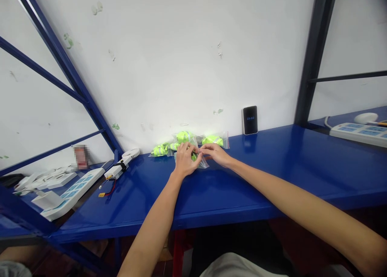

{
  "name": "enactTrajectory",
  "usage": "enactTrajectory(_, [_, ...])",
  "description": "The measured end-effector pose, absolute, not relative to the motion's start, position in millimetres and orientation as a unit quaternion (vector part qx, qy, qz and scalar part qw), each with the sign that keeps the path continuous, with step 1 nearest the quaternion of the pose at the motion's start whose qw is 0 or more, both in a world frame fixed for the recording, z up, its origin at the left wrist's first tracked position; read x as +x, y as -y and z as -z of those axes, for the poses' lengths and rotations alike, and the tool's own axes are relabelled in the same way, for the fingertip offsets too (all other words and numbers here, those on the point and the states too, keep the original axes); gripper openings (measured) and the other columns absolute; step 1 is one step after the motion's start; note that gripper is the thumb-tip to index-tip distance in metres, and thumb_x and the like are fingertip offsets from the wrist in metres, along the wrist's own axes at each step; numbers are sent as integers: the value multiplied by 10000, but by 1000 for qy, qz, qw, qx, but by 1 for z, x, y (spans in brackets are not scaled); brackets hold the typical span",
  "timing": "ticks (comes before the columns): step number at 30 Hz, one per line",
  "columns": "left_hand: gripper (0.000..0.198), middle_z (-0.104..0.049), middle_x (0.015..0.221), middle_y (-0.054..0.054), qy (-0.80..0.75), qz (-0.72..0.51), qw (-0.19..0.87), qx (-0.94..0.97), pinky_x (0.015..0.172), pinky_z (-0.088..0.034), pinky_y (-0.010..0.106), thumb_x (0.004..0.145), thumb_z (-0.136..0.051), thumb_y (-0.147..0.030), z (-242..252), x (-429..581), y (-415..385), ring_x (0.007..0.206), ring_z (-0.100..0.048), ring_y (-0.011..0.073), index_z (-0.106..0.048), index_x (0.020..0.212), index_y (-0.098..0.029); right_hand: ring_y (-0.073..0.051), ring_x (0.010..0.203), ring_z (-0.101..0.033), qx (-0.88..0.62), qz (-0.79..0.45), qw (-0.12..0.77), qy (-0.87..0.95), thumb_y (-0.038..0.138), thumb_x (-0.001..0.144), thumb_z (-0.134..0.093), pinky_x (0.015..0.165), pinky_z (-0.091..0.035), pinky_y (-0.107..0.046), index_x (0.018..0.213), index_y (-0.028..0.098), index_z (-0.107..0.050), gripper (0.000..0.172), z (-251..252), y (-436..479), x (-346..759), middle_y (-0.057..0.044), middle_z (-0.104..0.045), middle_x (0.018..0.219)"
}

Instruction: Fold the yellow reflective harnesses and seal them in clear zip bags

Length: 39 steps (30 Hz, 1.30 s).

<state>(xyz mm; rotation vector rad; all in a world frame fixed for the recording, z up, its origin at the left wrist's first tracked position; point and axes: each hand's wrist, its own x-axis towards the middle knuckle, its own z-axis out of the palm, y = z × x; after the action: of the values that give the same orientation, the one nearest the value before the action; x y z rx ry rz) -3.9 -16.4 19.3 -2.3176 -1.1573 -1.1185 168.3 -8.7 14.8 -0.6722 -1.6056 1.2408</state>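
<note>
Left hand point(185, 159) and right hand point(218, 153) pinch a bag point(203, 163), blue table point(229, 188) below, white wall point(169, 59) behind.

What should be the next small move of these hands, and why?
Perhaps the right hand should slide along the edge of the clear bag to check its closure while the left hand steadies it. Both hands are at this bag, close together, with yellow-green material showing inside; whether the bag is sealed, I cannot tell.
</note>
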Motion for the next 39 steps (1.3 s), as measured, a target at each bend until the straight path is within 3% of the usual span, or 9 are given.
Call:
enactTrajectory(10, [283,-557,848,51,395,411,112,-814,815,-386,345,963,-421,-317,-21,-5,15,851,-479,205,-579,760,-198,-187,837,-609,-261,-478,482,686,380,756,-686,789,-543,-364,800,178,-666,207,-13,12,165,-28,-641,836])
enactTrajectory(25, [219,-552,827,42,381,415,120,-817,792,-372,333,942,-481,-282,-19,-5,11,830,-466,196,-581,770,-191,-166,762,-566,-273,-454,491,691,402,768,-632,747,-519,-326,724,175,-592,235,-11,12,163,-5,-560,755])
enactTrajectory(33, [176,-535,797,39,384,438,119,-804,790,-358,338,911,-501,-234,-12,3,5,814,-461,195,-535,746,-184,-102,519,-418,-330,-418,517,670,363,796,-544,545,-414,-234,623,189,-484,253,-2,1,157,49,-432,554])
enactTrajectory(36, [200,-524,776,32,368,486,84,-788,774,-369,328,920,-483,-246,-13,3,6,792,-471,186,-513,731,-188,-111,511,-483,-350,-480,552,586,328,815,-521,534,-450,-244,660,202,-453,211,3,-6,153,26,-519,603])
enactTrajectory(39, [249,-525,771,28,353,544,29,-761,744,-397,307,944,-451,-289,-18,1,9,768,-495,170,-509,723,-191,-139,564,-598,-391,-511,570,511,307,846,-500,601,-524,-291,749,214,-440,148,8,-15,157,-27,-644,772])
